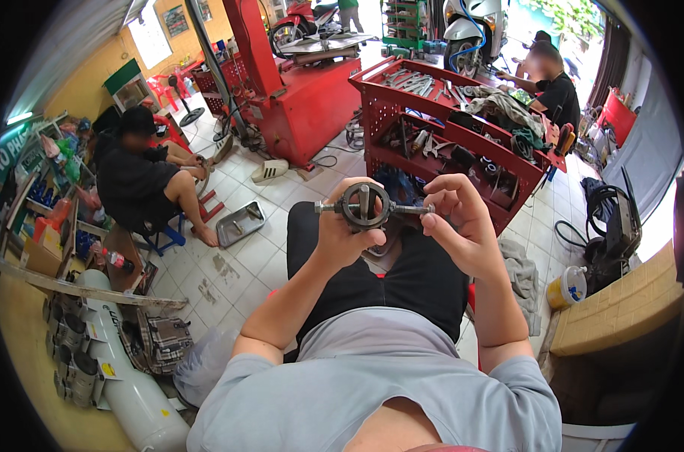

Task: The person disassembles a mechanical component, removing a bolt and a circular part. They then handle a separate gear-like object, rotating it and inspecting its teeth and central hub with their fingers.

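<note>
Above my lap I hold a dark metal ring tool (367, 225) with a short upright bar showing inside its opening. Threaded bolts stick out on both sides of it. My left hand (343, 239) is closed around the ring, with the thumb along its lower edge. At the right, my right hand (466, 230) has its thumb and fingertips at the end of the long bolt (409, 209), its fingers curled. The left bolt (325, 207) juts out past my left fingers. Part of the ring's underside is hidden by my left hand.
A red tool cart (409, 94) with wrenches and rags stands ahead. Left of it is a red motorcycle lift (304, 113). A seated co-worker (142, 173) is beside a metal tray (241, 224). A white cylinder tank (131, 384) lies at left; a bucket (566, 288) stands right.
</note>
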Demonstrator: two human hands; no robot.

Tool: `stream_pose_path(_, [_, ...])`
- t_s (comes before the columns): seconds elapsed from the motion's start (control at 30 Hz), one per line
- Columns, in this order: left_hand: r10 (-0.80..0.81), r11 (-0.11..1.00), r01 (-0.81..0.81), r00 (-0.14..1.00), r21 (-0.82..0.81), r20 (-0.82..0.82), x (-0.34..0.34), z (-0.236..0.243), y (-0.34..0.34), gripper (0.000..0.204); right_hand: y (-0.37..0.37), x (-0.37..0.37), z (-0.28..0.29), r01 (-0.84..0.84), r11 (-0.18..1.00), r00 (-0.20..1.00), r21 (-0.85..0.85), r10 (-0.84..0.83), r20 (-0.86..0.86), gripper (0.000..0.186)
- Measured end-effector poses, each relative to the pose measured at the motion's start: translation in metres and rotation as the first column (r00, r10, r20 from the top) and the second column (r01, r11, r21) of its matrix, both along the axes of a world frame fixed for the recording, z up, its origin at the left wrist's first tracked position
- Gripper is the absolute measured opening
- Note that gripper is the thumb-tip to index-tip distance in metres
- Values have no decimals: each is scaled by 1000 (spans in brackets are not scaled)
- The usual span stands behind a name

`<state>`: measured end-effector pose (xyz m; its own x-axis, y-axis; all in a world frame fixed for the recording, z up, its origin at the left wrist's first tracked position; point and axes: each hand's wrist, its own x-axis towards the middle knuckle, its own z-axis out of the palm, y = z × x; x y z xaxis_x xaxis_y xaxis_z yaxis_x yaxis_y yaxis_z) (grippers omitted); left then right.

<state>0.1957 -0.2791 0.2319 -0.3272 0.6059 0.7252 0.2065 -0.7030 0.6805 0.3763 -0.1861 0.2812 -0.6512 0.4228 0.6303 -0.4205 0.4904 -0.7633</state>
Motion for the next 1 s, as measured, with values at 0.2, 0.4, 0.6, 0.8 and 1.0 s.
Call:
stream_pose_path(0.2, [-5,1000,5,1000,-2,13,0,-3,-1,76,1,7,3,-104,970,982,-221,136,133,21])
stream_pose_path(0.4, [10,999,-13,998,-48,-61,-5,-5,-1,87,4,6,-1,-28,999,998,-30,30,47,23])
stream_pose_path(0.6, [-17,1000,17,1000,-9,-2,-2,-4,-1,79,-1,4,2,-94,966,991,-240,113,66,27])
stream_pose_path(0.8, [-21,999,20,1000,-48,-11,-1,-1,-2,86,2,6,4,42,991,996,130,-51,67,27])
stream_pose_path(1.0, [-14,1000,13,1000,-28,-21,-1,-3,-1,87,-3,5,5,-24,990,993,-136,38,107,22])
